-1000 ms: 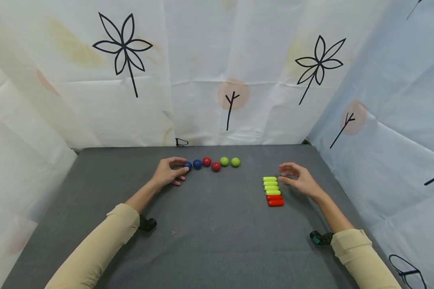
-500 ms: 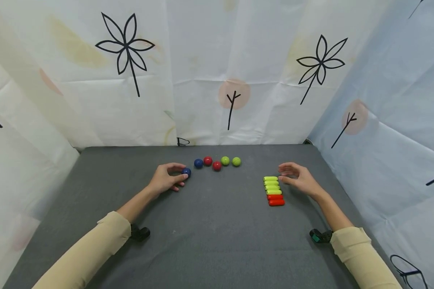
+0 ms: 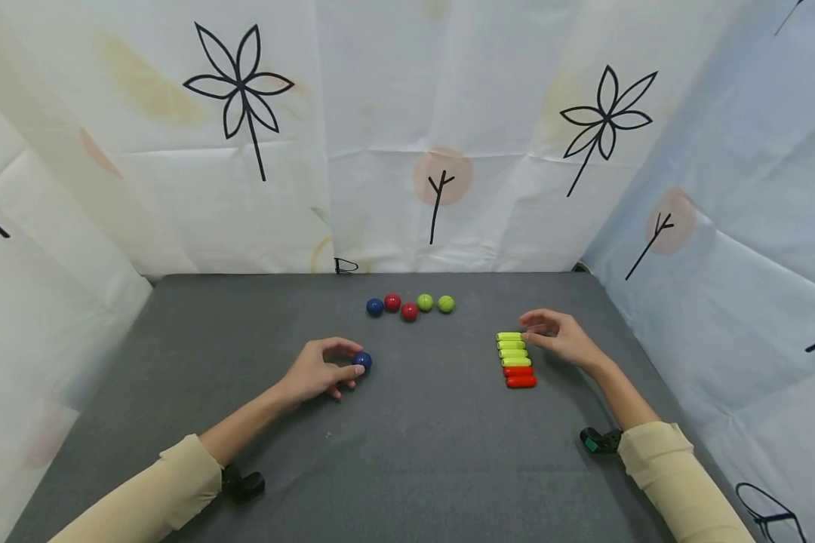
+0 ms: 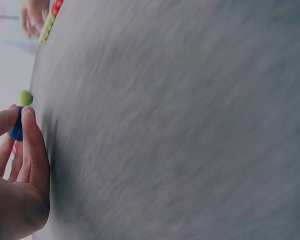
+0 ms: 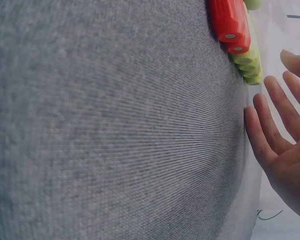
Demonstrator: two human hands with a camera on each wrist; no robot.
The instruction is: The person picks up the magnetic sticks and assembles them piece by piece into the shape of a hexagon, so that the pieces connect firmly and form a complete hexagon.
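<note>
My left hand (image 3: 318, 371) pinches a dark blue ball (image 3: 363, 362) between thumb and fingers, left of the table's middle. The left wrist view shows the same blue ball (image 4: 16, 125) between the fingertips. Farther back lie a second blue ball (image 3: 375, 307), two red balls (image 3: 410, 311) and two green balls (image 3: 446, 304) in a loose row. My right hand (image 3: 560, 336) holds nothing; its fingers are relaxed, right beside a column of yellow-green sticks (image 3: 512, 353) and two red sticks (image 3: 520, 382). In the right wrist view the red sticks (image 5: 227, 20) have faceted sides and small pale end dots.
A grey cloth covers the table (image 3: 421, 452). White printed curtains (image 3: 380, 136) stand behind it and along both sides. Dark wrist cameras (image 3: 244, 486) sit at both cuffs.
My left hand has taken the outermost blue ball from the left end of the row and brought it toward the front. The right hand has stayed beside the sticks.
</note>
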